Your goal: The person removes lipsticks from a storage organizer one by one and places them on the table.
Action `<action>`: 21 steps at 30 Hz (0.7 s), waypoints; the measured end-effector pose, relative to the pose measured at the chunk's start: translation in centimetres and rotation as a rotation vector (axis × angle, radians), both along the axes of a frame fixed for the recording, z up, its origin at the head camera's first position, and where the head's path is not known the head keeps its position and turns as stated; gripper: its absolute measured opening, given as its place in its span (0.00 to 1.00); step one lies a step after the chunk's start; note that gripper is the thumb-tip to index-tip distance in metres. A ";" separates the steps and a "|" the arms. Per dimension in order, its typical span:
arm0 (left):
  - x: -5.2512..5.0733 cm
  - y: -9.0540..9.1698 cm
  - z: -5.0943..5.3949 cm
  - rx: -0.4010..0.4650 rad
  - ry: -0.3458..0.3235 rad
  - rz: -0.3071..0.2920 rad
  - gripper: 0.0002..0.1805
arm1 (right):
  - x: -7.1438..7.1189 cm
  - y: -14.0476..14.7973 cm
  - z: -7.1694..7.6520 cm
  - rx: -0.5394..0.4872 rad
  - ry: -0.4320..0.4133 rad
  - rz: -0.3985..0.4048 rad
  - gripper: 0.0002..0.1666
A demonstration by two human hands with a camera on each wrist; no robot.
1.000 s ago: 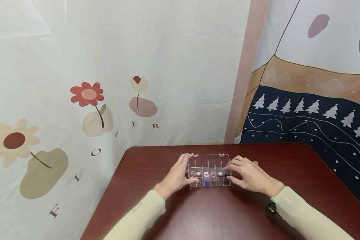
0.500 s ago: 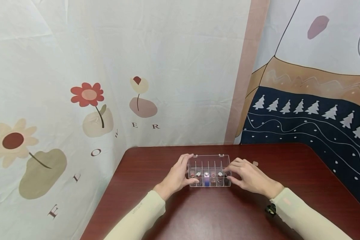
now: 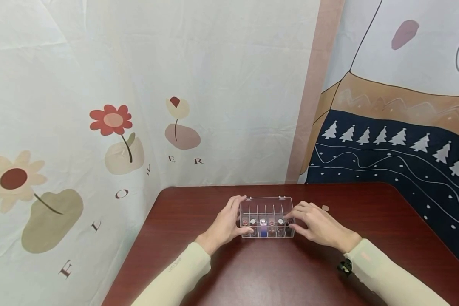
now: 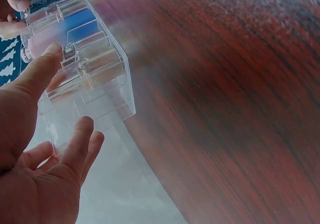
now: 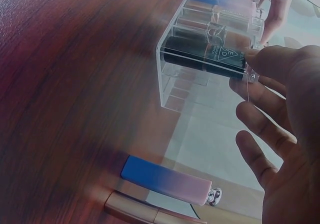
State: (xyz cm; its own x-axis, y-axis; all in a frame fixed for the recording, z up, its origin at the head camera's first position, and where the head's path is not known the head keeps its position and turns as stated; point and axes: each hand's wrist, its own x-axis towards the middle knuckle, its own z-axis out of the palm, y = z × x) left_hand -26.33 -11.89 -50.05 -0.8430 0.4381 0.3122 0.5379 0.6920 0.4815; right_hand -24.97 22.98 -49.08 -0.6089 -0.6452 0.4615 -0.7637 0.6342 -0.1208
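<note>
Head view has the clear case (image 3: 265, 210) at lower centre; our left hand (image 3: 225, 222) grips its left end, our right hand (image 3: 321, 223) pinches the black tube (image 5: 200, 58) in the rightmost slot

1 clear plastic box (image 3: 265, 208), 6 mixed-colour tubes (image 3: 263, 230) inside, 1 loose blue-pink tube (image 5: 165, 180), 1 loose copper-brown tube (image 5: 134, 208), 2 bare hands (image 3: 225, 221)
</note>
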 end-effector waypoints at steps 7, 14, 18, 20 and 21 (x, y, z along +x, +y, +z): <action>0.1 -0.1 0.1 -0.001 0.003 -0.002 0.60 | 0.0 0.0 0.1 0.001 -0.003 0.000 0.17; 0.2 -0.1 0.1 0.008 -0.014 -0.002 0.59 | 0.0 0.0 0.3 -0.001 -0.014 -0.009 0.16; 0.2 -0.1 0.1 0.011 -0.010 -0.005 0.59 | 0.1 0.0 0.4 -0.003 -0.022 -0.015 0.16; 0.3 0.0 0.1 0.011 -0.008 -0.004 0.59 | 0.1 0.0 0.5 -0.008 -0.024 -0.011 0.16; 0.3 0.0 0.1 0.011 -0.006 -0.004 0.59 | 0.2 0.0 0.5 -0.011 -0.024 -0.008 0.16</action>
State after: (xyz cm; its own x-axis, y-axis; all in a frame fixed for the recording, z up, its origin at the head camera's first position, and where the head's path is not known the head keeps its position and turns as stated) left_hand -26.06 -11.92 -49.92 -0.8432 0.4378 0.3118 0.5375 0.6845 0.4925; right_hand -24.82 23.03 -48.54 -0.6253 -0.6350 0.4537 -0.7552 0.6389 -0.1465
